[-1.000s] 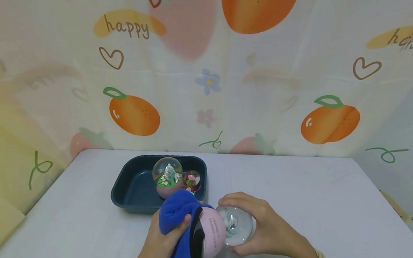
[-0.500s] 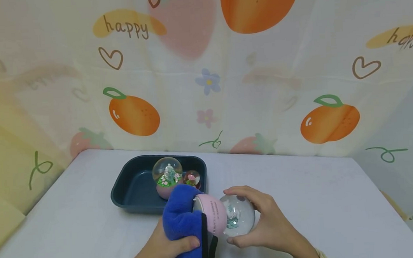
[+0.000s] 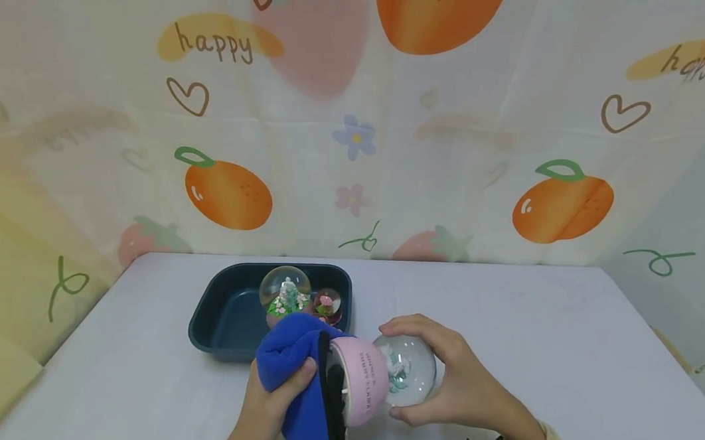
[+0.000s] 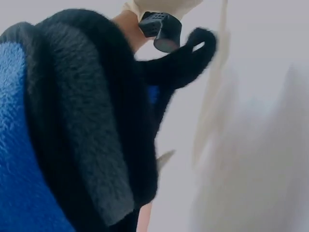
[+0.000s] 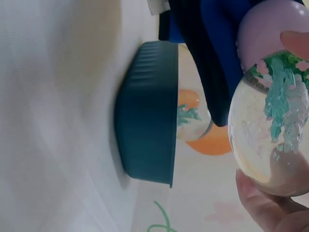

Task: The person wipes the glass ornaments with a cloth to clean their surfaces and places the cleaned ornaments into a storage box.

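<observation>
A snow globe (image 3: 409,370) with a pink base lies on its side in the air above the table. My right hand (image 3: 456,377) grips its clear glass ball between thumb and fingers. In my left hand (image 3: 272,400) is a blue cloth (image 3: 301,389) with a black edge, bunched against the underside of the pink base. The right wrist view shows a teal figure and pink flowers inside the glass ball (image 5: 270,130). Seen from the left wrist, the cloth (image 4: 29,159) and its dark border hide the left fingers.
Behind the hands stands a dark teal tray (image 3: 215,347). Inside it, toward the right end, are a larger snow globe (image 3: 286,293) and a small one (image 3: 327,304). A white cloth covers the table (image 3: 514,331), and a fruit-print curtain (image 3: 435,202) hangs behind.
My left hand moves the cloth over the pink base, first to the right and down, then back left. The right hand has shifted slightly up and right with the snow globe.
</observation>
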`<state>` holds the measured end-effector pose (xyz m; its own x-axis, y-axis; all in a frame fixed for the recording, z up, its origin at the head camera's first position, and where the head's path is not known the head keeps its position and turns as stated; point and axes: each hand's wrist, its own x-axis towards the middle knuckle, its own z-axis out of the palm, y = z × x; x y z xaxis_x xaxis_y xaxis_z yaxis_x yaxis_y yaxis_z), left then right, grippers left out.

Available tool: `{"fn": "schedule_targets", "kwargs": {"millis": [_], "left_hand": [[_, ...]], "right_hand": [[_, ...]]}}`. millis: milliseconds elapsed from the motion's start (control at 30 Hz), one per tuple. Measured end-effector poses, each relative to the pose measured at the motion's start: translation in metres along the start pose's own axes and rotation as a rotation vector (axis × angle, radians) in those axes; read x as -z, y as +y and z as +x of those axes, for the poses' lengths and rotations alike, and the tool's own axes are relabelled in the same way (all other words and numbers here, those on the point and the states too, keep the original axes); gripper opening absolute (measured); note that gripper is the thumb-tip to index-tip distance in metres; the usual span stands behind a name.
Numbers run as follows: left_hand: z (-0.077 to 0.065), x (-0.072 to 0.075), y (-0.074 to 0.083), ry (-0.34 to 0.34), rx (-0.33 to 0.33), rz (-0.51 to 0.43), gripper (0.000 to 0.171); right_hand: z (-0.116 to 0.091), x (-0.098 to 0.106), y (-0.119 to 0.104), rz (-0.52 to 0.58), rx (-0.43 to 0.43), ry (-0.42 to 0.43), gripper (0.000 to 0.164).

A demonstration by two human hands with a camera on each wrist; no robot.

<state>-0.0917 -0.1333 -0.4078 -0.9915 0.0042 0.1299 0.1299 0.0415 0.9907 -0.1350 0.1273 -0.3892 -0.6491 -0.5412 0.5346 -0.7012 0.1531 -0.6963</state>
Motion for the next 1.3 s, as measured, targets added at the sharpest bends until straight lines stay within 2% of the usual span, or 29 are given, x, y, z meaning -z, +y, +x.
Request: {"fn": "schedule_targets", "kwargs": {"millis": [100, 200, 333, 400, 467, 533, 667, 767, 833, 867, 967, 1033, 1133, 1200, 1300], "left_hand": [[0.0, 0.001, -0.003, 0.044, 0.003, -0.079, 0.034], [0.001, 0.003, -0.008, 0.049, -0.015, -0.164, 0.026], [0.001, 0.007, -0.013, -0.002, -0.08, -0.258, 0.023], [0.001, 0.008, -0.014, -0.023, -0.081, -0.271, 0.024], [0.0, 0.008, -0.012, -0.038, -0.052, -0.238, 0.026], [-0.001, 0.008, -0.008, -0.069, 0.0, -0.151, 0.038], [-0.002, 0.002, 0.003, -0.218, 0.057, 0.041, 0.07], [-0.002, -0.004, 0.009, -0.27, 0.119, 0.119, 0.08], [-0.003, -0.008, 0.011, -0.242, 0.144, 0.163, 0.078], [-0.003, -0.009, 0.012, -0.222, 0.131, 0.186, 0.075], [-0.004, -0.012, 0.01, -0.151, 0.041, 0.243, 0.061], [-0.003, -0.013, 0.008, -0.073, -0.017, 0.262, 0.05], [-0.001, -0.012, 0.006, 0.013, -0.045, 0.246, 0.044], [0.0, -0.011, 0.006, 0.01, -0.035, 0.222, 0.049], [0.001, -0.007, 0.008, -0.129, 0.023, 0.174, 0.054]], "right_hand": [[0.0, -0.001, -0.002, -0.022, -0.035, 0.014, 0.084], [0.0, 0.0, -0.003, -0.055, -0.076, 0.031, 0.082], [0.0, 0.002, -0.004, -0.107, -0.101, 0.048, 0.081], [0.0, 0.002, -0.004, -0.118, -0.101, 0.049, 0.082], [0.0, 0.002, -0.004, -0.127, -0.095, 0.042, 0.084], [0.0, 0.002, -0.003, -0.14, -0.084, 0.032, 0.084], [-0.001, 0.0, -0.004, -0.181, -0.054, 0.014, 0.086], [-0.002, -0.003, -0.005, -0.21, -0.029, 0.009, 0.087], [-0.002, -0.005, -0.006, -0.224, -0.012, 0.008, 0.086], [-0.003, -0.005, -0.006, -0.229, -0.008, 0.007, 0.086], [-0.003, -0.007, -0.007, -0.245, 0.004, 0.007, 0.085], [-0.003, -0.007, -0.006, -0.256, 0.027, 0.005, 0.085], [-0.002, -0.006, -0.006, -0.26, 0.066, 0.0, 0.085], [-0.002, -0.006, -0.005, -0.257, 0.083, -0.004, 0.085], [-0.002, -0.007, -0.006, -0.25, 0.071, -0.012, 0.085]]}}
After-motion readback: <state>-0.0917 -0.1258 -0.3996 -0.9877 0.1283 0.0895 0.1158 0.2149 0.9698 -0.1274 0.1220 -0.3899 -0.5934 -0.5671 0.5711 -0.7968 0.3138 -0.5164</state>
